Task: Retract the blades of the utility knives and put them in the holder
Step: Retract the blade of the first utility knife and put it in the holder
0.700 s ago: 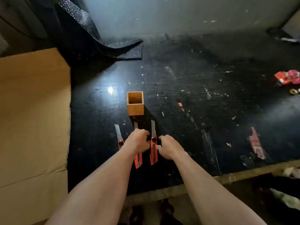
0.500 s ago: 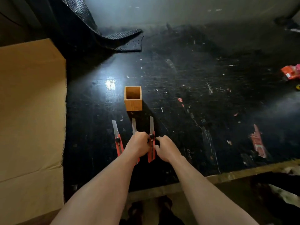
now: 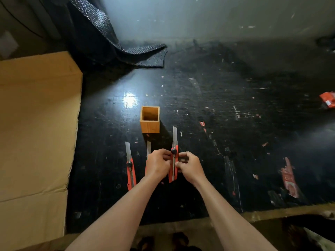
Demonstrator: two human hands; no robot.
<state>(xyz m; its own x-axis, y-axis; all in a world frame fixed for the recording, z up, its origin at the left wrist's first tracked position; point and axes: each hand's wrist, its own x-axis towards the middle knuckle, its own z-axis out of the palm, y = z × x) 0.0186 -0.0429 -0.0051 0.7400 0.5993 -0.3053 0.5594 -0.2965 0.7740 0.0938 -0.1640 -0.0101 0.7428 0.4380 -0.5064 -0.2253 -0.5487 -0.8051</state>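
Observation:
Three red utility knives lie or are held on a black tabletop, all with blades out and pointing away from me. My left hand (image 3: 158, 164) and my right hand (image 3: 189, 166) both grip the right knife (image 3: 173, 158), lifted slightly, its blade reaching beside the holder. The middle knife (image 3: 148, 150) lies mostly hidden under my left hand. Apart on the left, the left knife (image 3: 130, 166) rests flat. A square wooden holder (image 3: 150, 125) stands upright and empty just beyond the knives.
A large cardboard box (image 3: 36, 133) fills the left side. A dark textured mat (image 3: 126, 51) curls at the back. Red packaging (image 3: 290, 178) lies at right and more red packaging (image 3: 329, 99) at far right. The table's front edge (image 3: 272, 212) runs near me.
Both hands have closed on the right knife and raised it off the table; its blade now points up past the holder's corner. The other two knives have not moved.

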